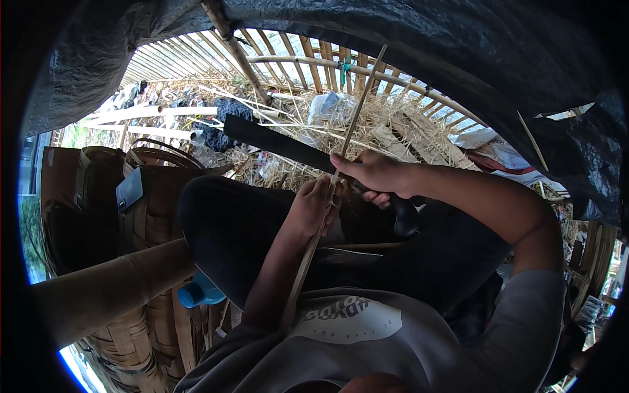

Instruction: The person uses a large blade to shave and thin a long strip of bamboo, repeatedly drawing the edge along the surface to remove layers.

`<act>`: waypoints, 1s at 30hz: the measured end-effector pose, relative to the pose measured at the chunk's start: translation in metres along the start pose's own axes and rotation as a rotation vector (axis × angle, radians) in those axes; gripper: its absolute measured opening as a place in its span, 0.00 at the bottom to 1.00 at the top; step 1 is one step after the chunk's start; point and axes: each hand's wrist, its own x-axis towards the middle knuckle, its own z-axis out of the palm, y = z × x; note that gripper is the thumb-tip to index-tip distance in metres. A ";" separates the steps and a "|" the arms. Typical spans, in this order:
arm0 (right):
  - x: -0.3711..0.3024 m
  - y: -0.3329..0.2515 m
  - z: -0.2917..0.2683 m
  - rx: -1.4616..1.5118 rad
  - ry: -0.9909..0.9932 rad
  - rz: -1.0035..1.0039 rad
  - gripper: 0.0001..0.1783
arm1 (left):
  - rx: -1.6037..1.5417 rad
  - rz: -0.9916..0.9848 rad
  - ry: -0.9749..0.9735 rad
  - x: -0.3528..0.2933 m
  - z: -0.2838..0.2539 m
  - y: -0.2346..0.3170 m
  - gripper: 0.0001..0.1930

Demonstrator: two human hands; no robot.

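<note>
A long, thin bamboo strip [359, 108] slants from the far middle down toward my chest. My left hand [313, 208] is closed around it in front of my lap. In my right hand [379, 173] is a machete [278, 143]; its broad dark blade points to the far left and its black handle curves down toward my right knee. The right thumb lies against the strip, just beyond my left hand. Where blade and strip cross, my fingers partly hide the contact, so I cannot tell whether the edge is cutting in.
At the left a thick bamboo pole [124, 288] reaches to my knee, with a blue bottle [200, 291] beside it. Woven baskets [154, 209] stand beyond the pole. Straw [400, 124] and cut bamboo cover the ground before a slatted fence [321, 65]. A black tarp [498, 59] hangs overhead.
</note>
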 end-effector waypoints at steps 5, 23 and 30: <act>0.010 0.014 -0.013 0.195 -0.256 0.088 0.37 | 0.003 0.006 -0.028 0.002 -0.002 -0.005 0.21; 0.005 -0.011 -0.018 -0.020 0.191 -0.066 0.31 | -0.081 0.159 0.051 -0.016 -0.001 0.016 0.13; 0.013 -0.020 -0.022 -0.029 0.385 -0.154 0.35 | -0.224 0.213 -0.006 -0.017 -0.006 0.012 0.20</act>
